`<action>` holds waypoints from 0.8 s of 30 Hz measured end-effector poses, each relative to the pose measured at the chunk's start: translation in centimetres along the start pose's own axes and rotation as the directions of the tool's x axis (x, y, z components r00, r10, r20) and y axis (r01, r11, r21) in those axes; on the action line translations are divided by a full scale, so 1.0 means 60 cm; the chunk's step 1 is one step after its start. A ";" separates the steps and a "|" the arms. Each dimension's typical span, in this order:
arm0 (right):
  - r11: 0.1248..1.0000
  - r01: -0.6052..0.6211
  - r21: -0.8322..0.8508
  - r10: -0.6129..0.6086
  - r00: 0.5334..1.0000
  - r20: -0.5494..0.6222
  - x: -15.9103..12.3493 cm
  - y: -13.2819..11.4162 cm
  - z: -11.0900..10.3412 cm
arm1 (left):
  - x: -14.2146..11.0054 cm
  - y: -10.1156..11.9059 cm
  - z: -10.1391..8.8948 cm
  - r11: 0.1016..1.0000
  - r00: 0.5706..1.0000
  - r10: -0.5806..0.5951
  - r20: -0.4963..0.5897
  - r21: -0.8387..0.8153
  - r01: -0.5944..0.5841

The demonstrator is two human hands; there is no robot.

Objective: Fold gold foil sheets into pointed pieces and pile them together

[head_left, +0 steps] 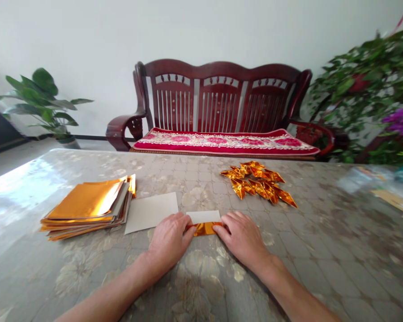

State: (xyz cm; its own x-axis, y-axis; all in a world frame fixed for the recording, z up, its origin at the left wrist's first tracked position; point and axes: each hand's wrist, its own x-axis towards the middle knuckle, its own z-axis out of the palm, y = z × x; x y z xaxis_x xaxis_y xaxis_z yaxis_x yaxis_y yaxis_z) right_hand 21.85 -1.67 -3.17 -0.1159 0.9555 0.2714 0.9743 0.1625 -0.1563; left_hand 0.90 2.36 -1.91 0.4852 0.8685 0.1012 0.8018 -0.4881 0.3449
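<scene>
Foremost, two forearms enter from the bottom edge, cut off there. Left hand (169, 241): palm down, fingers together and angled inward, fingertips on the left end of a gold foil strip (205, 229). Right hand (242, 237): palm down, fingers gathered and angled inward, fingertips on the strip's right end. Both hands are closed in toward the strip, but the thumbs are hidden, so whether either one pinches it or only presses it cannot be told.

Gold foil strip: lying flat on the bench (322, 255), between the hands, both ends hidden by fingers. White paper slip (204, 217): just behind the strip, its near edge hidden.

Pale card sheet (151, 212): just beyond the left hand, lying at a slant. Stack of gold foil sheets (87, 206): left of the card and touching or nearly touching it, lower layers fanned, the number of sheets hard to make out.

Pile of folded gold foil pieces (257, 183): beyond the right hand, well apart from it, individual folds hard to separate.

Clear plastic bag (362, 176): far right of the bench, blurred.

Wooden settee (218, 98) with red cushion (225, 142): behind the bench, its lower part hidden. Potted plant (40, 100): far left. Leafy plant (366, 85): far right, cut off by the frame edge.
</scene>
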 end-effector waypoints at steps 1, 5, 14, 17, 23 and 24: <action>1.000 -0.004 0.000 0.004 1.000 -0.001 0.001 -0.001 0.000 | 0.001 -0.001 0.001 1.000 1.000 -0.003 -0.001 -0.002 0.003; 1.000 -0.022 0.020 0.023 1.000 -0.017 0.002 -0.002 0.001 | 0.003 -0.002 0.001 1.000 1.000 -0.012 -0.002 -0.012 0.012; 0.998 -0.029 0.047 0.030 0.999 -0.018 0.001 -0.001 0.001 | 0.003 -0.002 -0.002 1.000 1.000 -0.003 0.024 -0.027 0.004; 0.999 -0.026 0.034 0.027 0.999 -0.030 0.001 -0.002 0.002 | 0.004 -0.001 -0.002 1.000 1.000 0.004 0.023 -0.003 -0.004; 0.999 -0.042 0.025 0.043 0.999 -0.014 0.002 -0.004 0.000 | 0.005 0.003 -0.006 1.000 0.999 0.003 0.035 0.009 -0.004; 0.999 -0.045 0.027 0.045 0.999 -0.011 0.002 -0.004 0.000 | 0.005 0.004 -0.007 1.000 0.999 0.003 0.036 0.006 -0.003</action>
State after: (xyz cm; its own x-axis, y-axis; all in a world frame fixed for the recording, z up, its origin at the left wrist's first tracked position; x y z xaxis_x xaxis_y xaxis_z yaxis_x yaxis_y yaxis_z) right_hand 21.60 -1.57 -3.09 -0.0697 0.9590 0.2746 0.9728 0.1263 -0.1941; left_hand 1.08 2.55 -1.43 0.4999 0.8634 0.0686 0.8021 -0.4914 0.3393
